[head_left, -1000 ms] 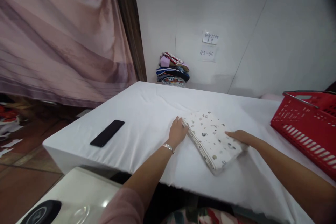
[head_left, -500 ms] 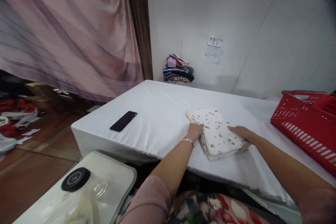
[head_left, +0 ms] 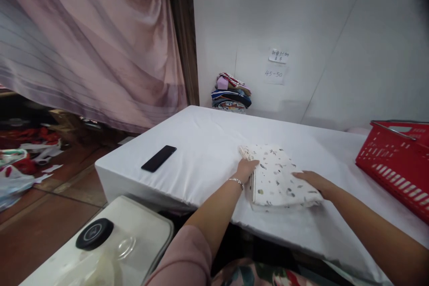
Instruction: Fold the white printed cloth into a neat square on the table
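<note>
A folded white cloth (head_left: 276, 178) with small grey and brown leaf-like prints lies in several layers on the white-covered table (head_left: 208, 143). At its left edge, my left hand (head_left: 246, 170) grips the stacked layers, with the thumb on top and the fingers hidden beneath. A silver bracelet circles that wrist. My right hand (head_left: 315, 182) holds the right side of the cloth, thumb over the upper face; its other fingers are mostly out of sight under the fabric. The near edge of the cloth sits close to the front of the table.
A black phone (head_left: 158, 158) lies on the table's left part. At the right stands a red plastic basket (head_left: 395, 161). Folded fabrics (head_left: 231, 94) are stacked by the wall. A white surface with a round black object (head_left: 94, 233) is at lower left, below a pink curtain (head_left: 134, 44).
The folded cloth has turned slightly and its left edge has shifted left with my left hand. Both hands keep their hold. The whole view has moved a little.
</note>
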### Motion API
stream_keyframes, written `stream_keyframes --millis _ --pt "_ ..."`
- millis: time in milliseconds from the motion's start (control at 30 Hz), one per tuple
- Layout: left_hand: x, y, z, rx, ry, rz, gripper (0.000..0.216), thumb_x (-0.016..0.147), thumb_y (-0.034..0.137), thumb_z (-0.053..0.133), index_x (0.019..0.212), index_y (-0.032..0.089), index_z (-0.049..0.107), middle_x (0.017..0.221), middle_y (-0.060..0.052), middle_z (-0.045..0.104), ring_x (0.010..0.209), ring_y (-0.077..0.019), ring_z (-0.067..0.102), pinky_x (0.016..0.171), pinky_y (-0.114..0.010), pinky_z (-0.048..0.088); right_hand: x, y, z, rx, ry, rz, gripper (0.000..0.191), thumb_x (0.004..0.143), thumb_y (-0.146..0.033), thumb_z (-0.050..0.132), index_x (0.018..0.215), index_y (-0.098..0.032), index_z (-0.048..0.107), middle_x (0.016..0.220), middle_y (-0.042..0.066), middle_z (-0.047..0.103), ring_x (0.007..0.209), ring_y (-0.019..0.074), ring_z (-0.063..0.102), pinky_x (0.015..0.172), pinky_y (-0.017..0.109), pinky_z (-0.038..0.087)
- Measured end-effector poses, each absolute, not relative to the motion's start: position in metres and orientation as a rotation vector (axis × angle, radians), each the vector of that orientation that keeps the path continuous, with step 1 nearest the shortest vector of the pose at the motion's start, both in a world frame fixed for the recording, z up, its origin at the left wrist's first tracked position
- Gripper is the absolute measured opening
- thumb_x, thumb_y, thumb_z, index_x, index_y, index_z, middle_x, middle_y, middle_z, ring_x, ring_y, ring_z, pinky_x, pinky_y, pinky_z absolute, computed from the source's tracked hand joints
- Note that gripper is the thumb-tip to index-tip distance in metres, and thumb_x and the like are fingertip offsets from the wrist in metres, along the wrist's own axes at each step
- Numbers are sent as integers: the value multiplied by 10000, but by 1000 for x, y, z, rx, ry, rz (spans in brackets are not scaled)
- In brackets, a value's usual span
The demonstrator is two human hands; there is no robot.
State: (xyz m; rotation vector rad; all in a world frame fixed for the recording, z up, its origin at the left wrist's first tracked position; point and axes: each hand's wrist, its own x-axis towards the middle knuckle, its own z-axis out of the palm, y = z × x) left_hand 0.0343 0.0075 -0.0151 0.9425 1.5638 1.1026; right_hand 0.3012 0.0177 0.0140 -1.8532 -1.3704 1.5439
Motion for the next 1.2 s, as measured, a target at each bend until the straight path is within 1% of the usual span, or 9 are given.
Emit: stream_keyframes --millis 200,333,467,600,700,800,967,1067,1200 --pt "0 58 34 986 1498 1243 407 725 363 665 1024 87 645 982 -124 699 878 -203 651 733 -261 493 274 37 55 -1564 -1343 1372 431 787 -419 597 1115 -140 581 990 141 708 844 259 683 659 318 566" --pt "-22 78 57 978 1461 1264 480 667 397 737 1022 96 618 1010 -129 680 859 -205 640 701 -258 488 255 49 59 -1514 -1389 1317 444 808 -427 577 1132 -122 573 976 146 704 828 241 678 632 297 555" --pt "-32 61 41 810 1584 988 515 701 475 701 993 62 600 959 -179 664 825 -245 630 639 -307 503 245 52 27 -1913 -1596 1234 514 817 -473 547 1168 -98 553 1100 190 649 867 256 654 629 309 538" --pt "-37 30 16 774 1545 871 479 793 479 598 1030 64 566 984 -179 647 771 -201 619 620 -283 510 252 49 7 -2084 -1986 711 558 824 -509 491 1230 -128 519 1104 148 634 915 274 616 749 370 500" --pt "-40 8 8 872 1521 860 379 841 412 533 1041 90 562 986 -149 652 745 -161 613 610 -242 499 249 37 11 -1846 -2067 427 438 849 -441 445 1198 -195 542 1081 87 635 959 240 589 835 358 461" --pt "-41 -12 6 953 1577 833 312 833 284 514 1100 128 554 975 -113 664 737 -144 609 575 -211 472 226 18 17 -1489 -2189 497 351 853 -407 442 1130 -237 577 1106 76 617 997 232 568 782 336 482" --pt "-37 -46 2 1022 1611 838 506 780 204 518 1277 149 441 1064 -103 657 775 -148 610 520 -190 432 171 -10 6 -960 -2531 450 323 857 -365 495 1144 -246 584 1158 80 592 1065 243 520 879 396 440" --pt "-34 -59 -5 1040 1621 874 541 755 184 533 1286 169 434 1158 -92 625 808 -142 611 533 -182 433 151 -15 -4 -892 -2679 276 332 839 -290 522 1155 -212 589 1118 102 599 1023 251 523 864 406 425" --pt "-32 -62 -15 1089 1676 869 536 713 127 549 1243 176 485 1085 -72 654 800 -138 613 597 -196 447 141 -14 -6 -968 -2722 146 317 836 -233 514 1140 -195 596 1087 111 599 998 247 522 826 380 420"
